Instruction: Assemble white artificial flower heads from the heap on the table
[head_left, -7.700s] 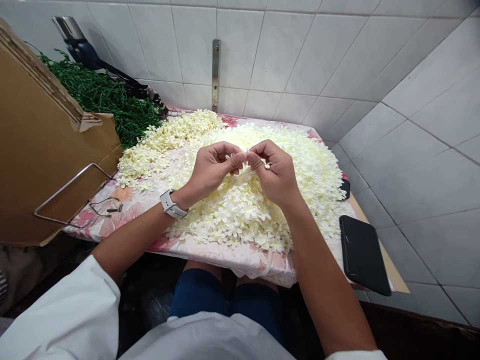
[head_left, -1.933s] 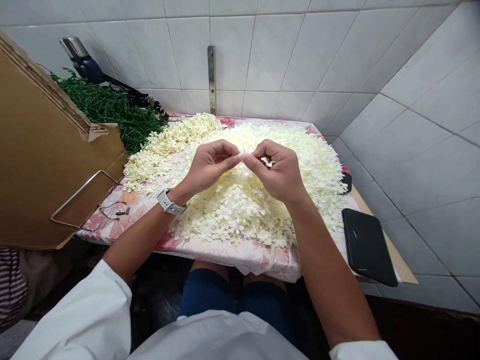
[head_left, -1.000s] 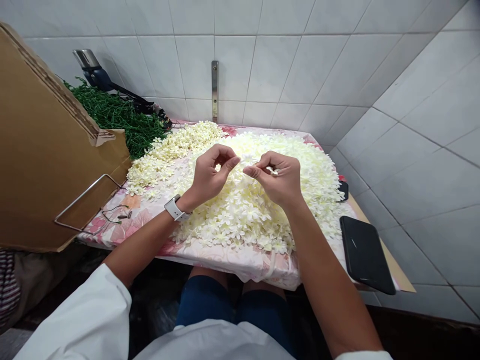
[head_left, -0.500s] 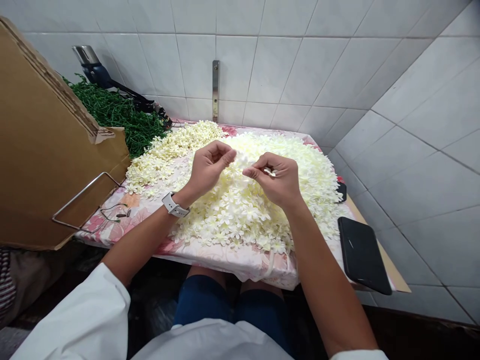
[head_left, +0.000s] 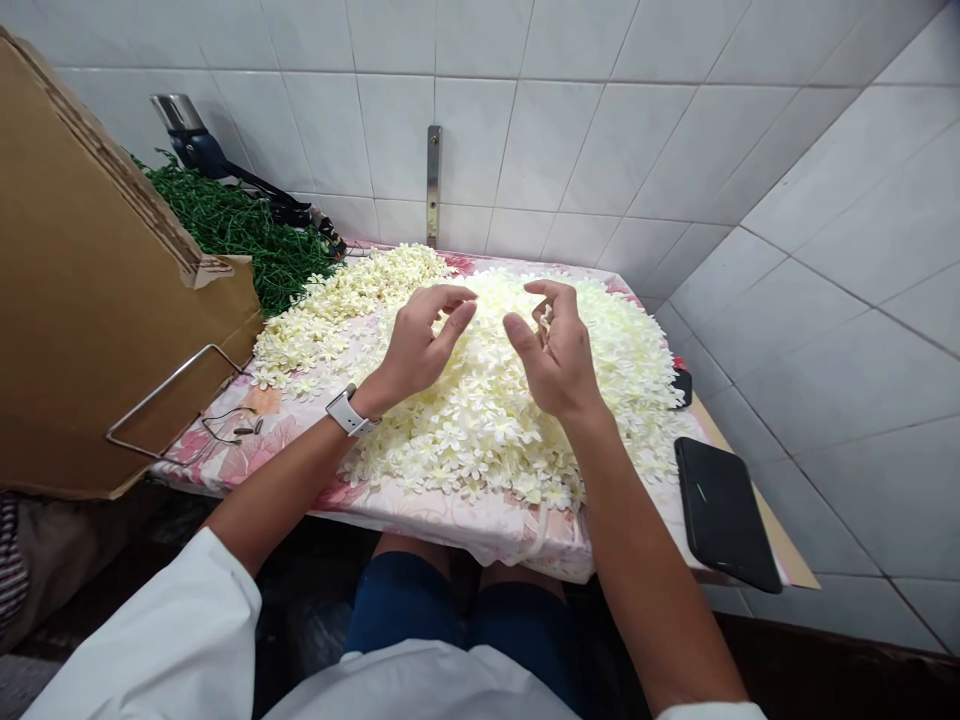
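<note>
2 bare hands hang over the flowers, apart from each other. The left hand has its thumb and forefinger bowed towards each other with a narrow gap between the tips; I can't see anything pinched there. The right hand has its thumb and forefinger spread wide, while 1 small white flower sits in against the palm, by the curled lower fingers. 1 watch with a pale, smooth band circles the left wrist.

Under the hands lie 2 heaps of loose flowers, far too many to count singly. The big heap is domed and fluffy, white with yellowish centres; the small heap, behind it to the left, is creamier and flatter. Both rest on 1 tablecloth, slightly rumpled, printed with pink and red blossoms.

At the back left is 1 wiry, tangled pile of green stems. Beside it, 1 brown cardboard box shows a rough, torn, layered edge, with 1 bent metal loop near its lower corner. 2 little dark bits lie near by among a few thin wires.

On the right, 1 flat black phone has rounded corners. 2 walls of glossy pale tile meet there, and 1 narrow metal strip stands upright against the back wall.
</note>
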